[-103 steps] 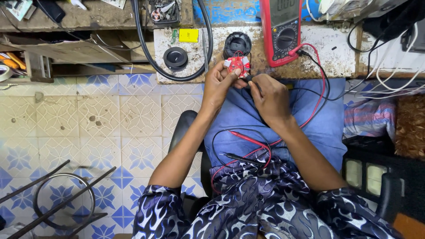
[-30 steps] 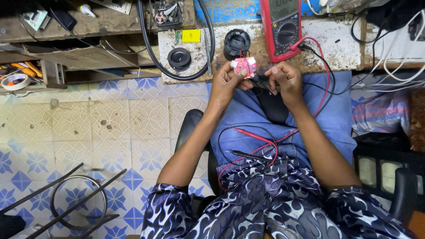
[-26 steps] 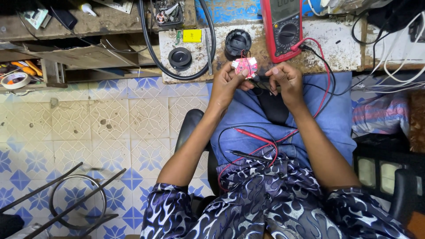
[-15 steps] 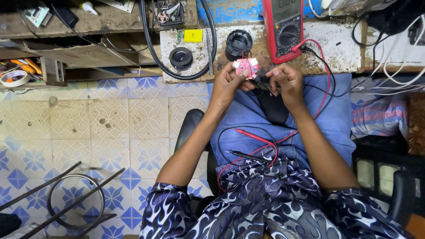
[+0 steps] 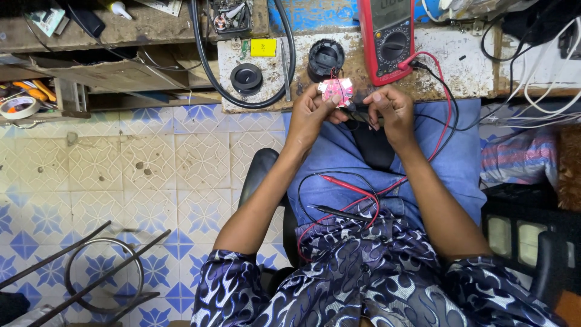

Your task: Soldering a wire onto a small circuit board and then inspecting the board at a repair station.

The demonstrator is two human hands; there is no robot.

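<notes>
Left hand: my left hand (image 5: 311, 112) is raised at the bench edge, its fingers pinched on a small pink circuit board (image 5: 336, 91).
Right hand: my right hand (image 5: 390, 109) sits just beside the left, fingers curled round a dark tool (image 5: 362, 116) whose tip points at the board; I cannot tell how firmly it grips.
Board: it is held just off the worn workbench (image 5: 466, 66), between a black round cap (image 5: 325, 57) and my lap.
Meter: a red multimeter (image 5: 387, 36) lies on the bench above my right hand, with red and black leads (image 5: 445, 115) looping down from it.
Probes: a red probe (image 5: 345, 184) and a black probe (image 5: 339, 212) rest loose on my blue trousers (image 5: 339, 157).
Bench: a second black cap (image 5: 246, 77), a yellow tag (image 5: 263, 47) and a thick black cable (image 5: 206, 66) lie left of the board.
Floor: blue-patterned tiles (image 5: 151, 163) spread to my left, with a roll of tape (image 5: 18, 108) on a low shelf.
</notes>
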